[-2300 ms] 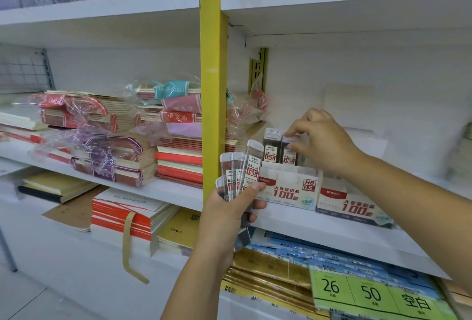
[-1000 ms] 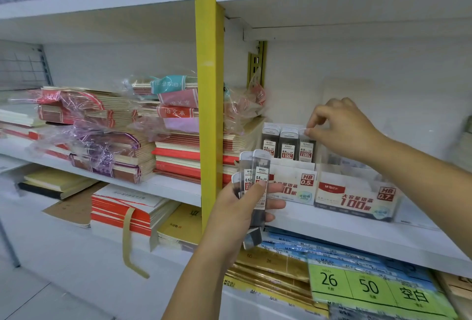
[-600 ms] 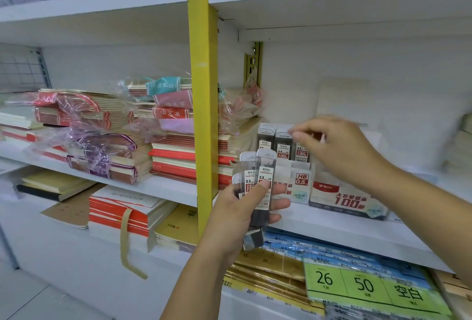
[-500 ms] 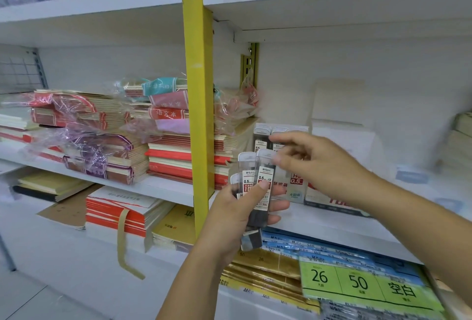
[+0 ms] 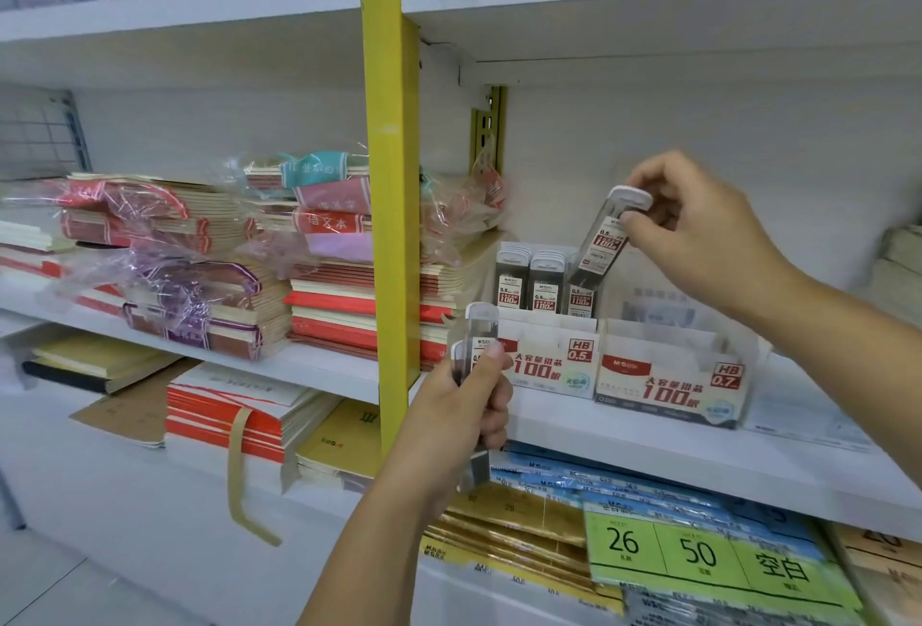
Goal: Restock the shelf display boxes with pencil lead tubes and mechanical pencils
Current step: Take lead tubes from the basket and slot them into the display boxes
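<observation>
Left grip (image 5: pixel 466 406) is curled round a small bundle of lead tubes (image 5: pixel 480 331), thumb pressed on their front and white caps pointing to 12 o'clock, just in front of the shelf (image 5: pixel 648 450) edge. At its 9 o'clock, beyond the yellow upright (image 5: pixel 391 176), lie stacks of wrapped notebooks (image 5: pixel 199 276). At the bundle's 2 o'clock the HB 0.5 display box (image 5: pixel 549 361) stands on the shelf, with rows of upright tubes (image 5: pixel 529 281) at its back. Above the rightmost row the right grip (image 5: pixel 698 236) pinches a single lead tube (image 5: pixel 606 241) just below its white cap. This tube tilts, cap toward 1 o'clock, lower end at that row's top. Just beside the first box, at its 3 o'clock, stands the HB 0.7 display box (image 5: pixel 668 376).
</observation>
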